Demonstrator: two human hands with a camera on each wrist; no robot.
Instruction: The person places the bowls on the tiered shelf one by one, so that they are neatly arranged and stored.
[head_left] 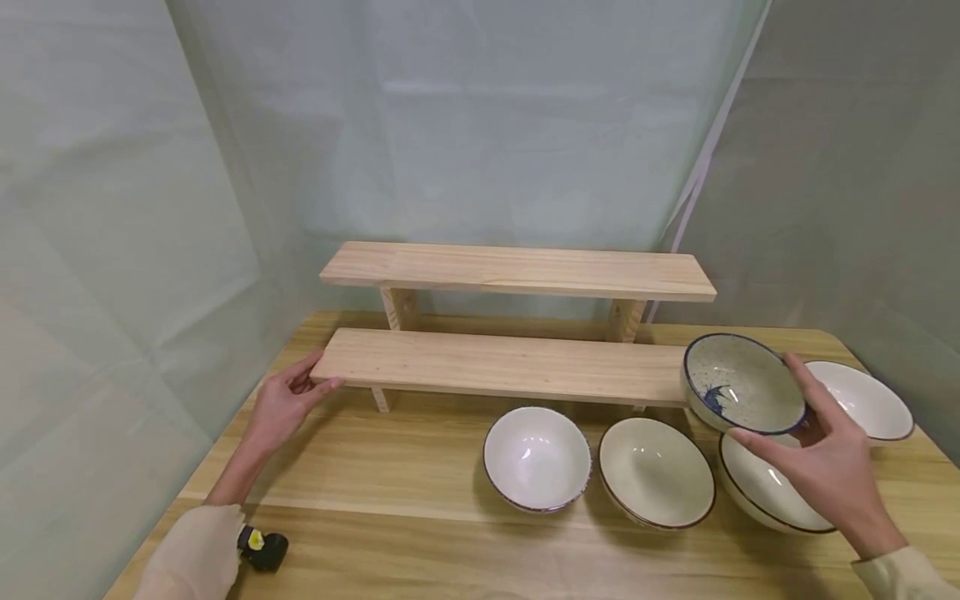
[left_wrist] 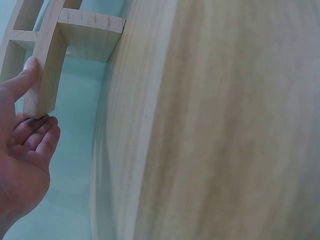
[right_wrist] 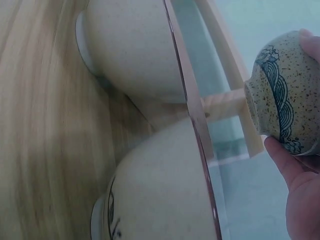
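A two-tier wooden shelf [head_left: 480,358] stands on the table. At the left end of its lower board, my left hand [head_left: 281,408] grips the edge, thumb on the front and fingers beneath, as the left wrist view shows with the board end [left_wrist: 45,85]. On the right, my right hand [head_left: 828,458] holds a speckled bowl [head_left: 742,379] with a blue rim and a blue drawing inside. This bowl is tilted and overlaps the lower board's right end in the head view. Blue wave patterns circle its outside [right_wrist: 290,95] in the right wrist view.
In front of the shelf stand a white bowl [head_left: 537,458], a cream bowl [head_left: 656,473] and another bowl [head_left: 772,492] partly behind my right hand. One more white bowl [head_left: 862,400] is at the far right. A black strap device [head_left: 262,548] sits by my left sleeve. Pale curtains [head_left: 525,125] enclose the table.
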